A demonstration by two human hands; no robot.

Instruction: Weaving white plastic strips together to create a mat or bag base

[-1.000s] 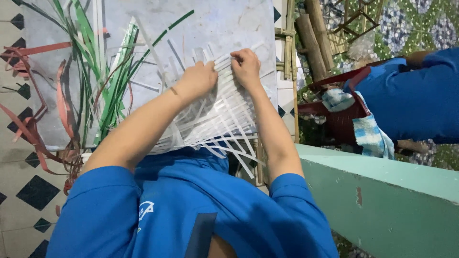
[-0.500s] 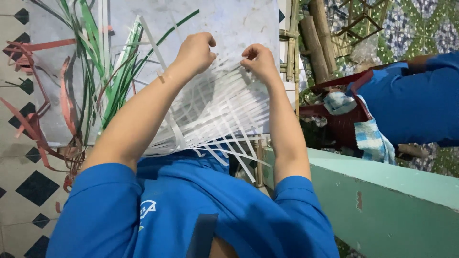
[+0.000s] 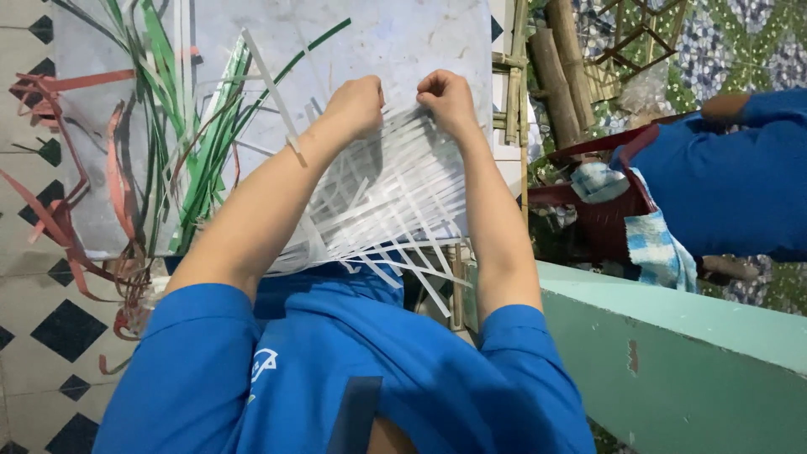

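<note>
— What are the hands doing?
— The left hand (image 3: 357, 105) and right hand (image 3: 445, 99) are both clenched on white strips (image 3: 387, 206), woven over the grey board (image 3: 403, 42).
— And beside them?
— Green strips (image 3: 202, 143) and red strips (image 3: 67, 193) lie loose at the left.

White woven strips (image 3: 395, 197), green strips (image 3: 210, 143), red strips (image 3: 59, 210), blue sleeves (image 3: 193, 353)

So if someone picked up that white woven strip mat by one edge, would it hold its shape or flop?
The mat would probably sag: its loose strip ends fan out and droop past the board's edge. It looks light, being thin flat strips with open gaps. The weave may loosen, since both hands, left and right, grip its top edge.
</note>
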